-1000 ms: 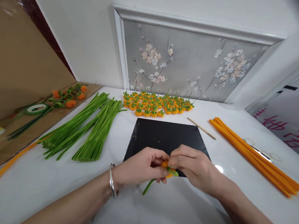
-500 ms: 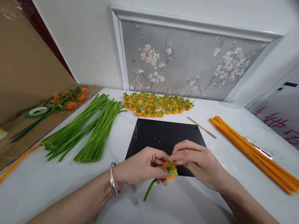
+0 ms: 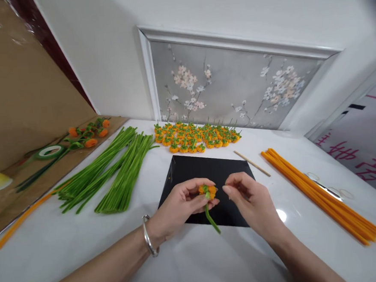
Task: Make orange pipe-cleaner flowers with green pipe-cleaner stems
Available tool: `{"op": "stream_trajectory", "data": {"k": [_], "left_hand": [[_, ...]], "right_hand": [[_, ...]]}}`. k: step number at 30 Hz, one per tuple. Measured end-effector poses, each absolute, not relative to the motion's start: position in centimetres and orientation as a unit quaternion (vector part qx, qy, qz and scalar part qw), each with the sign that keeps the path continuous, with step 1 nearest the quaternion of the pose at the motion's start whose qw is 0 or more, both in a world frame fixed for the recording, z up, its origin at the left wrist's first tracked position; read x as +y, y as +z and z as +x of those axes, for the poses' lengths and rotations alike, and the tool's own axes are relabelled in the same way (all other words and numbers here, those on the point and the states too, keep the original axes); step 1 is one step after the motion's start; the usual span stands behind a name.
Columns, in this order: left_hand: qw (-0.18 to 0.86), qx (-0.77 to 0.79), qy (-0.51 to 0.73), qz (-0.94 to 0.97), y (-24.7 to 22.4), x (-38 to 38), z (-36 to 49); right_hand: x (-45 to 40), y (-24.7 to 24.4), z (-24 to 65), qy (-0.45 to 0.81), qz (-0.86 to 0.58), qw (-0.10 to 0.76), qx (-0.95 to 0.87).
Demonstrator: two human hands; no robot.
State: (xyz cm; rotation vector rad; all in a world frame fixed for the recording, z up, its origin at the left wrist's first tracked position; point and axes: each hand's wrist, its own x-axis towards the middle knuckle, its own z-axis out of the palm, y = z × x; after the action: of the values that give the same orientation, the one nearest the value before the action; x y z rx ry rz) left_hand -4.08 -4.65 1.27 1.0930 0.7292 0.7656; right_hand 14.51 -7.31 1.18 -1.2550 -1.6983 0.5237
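My left hand [image 3: 192, 197], with a silver bangle at the wrist, holds a small orange pipe-cleaner fruit [image 3: 211, 191] between thumb and fingers. It has a green top, and a bent green pipe-cleaner end [image 3: 213, 221] hangs down from it. Just to the right, apart from the fruit, my right hand [image 3: 248, 199] has thumb and forefinger pinched together. Whether anything small is in that pinch I cannot make out. Both hands are over a black board [image 3: 209, 167] on the white table.
Rows of finished orange fruits [image 3: 196, 136] stand along the wall. Green pipe cleaners [image 3: 122, 175] lie left, orange ones [image 3: 317, 192] right, beside scissors [image 3: 326, 189]. A thin wooden stick [image 3: 252, 163] lies behind the board. Green tape [image 3: 49, 152] is on the cardboard at left.
The fruit and my left hand have moved up over the board, and the green end has swung to the right. My right hand has drawn away from the fruit.
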Motion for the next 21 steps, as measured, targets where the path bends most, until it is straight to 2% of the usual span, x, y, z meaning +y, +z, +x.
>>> {"op": "stream_trajectory", "data": {"k": [3, 6, 14, 21], "left_hand": [[0.696, 0.333, 0.378, 0.512, 1.1, -4.6, -4.1], [0.666, 0.341, 0.389, 0.538, 1.1, -4.7, -4.1], [0.719, 0.334, 0.349, 0.499, 2.0, -4.8, -4.2], [0.674, 0.377, 0.363, 0.521, 1.5, -4.4, -4.2]], "right_hand": [[-7.6, 1.3, 13.6, 0.285, -0.533, 0.399, -0.689], [-7.9, 1.2, 12.7, 0.283, -0.541, 0.359, -0.706], [-7.8, 0.9, 13.5, 0.21, -0.522, 0.364, -0.742], [-7.7, 1.1, 13.8, 0.179, -0.513, 0.37, -0.753]]}}
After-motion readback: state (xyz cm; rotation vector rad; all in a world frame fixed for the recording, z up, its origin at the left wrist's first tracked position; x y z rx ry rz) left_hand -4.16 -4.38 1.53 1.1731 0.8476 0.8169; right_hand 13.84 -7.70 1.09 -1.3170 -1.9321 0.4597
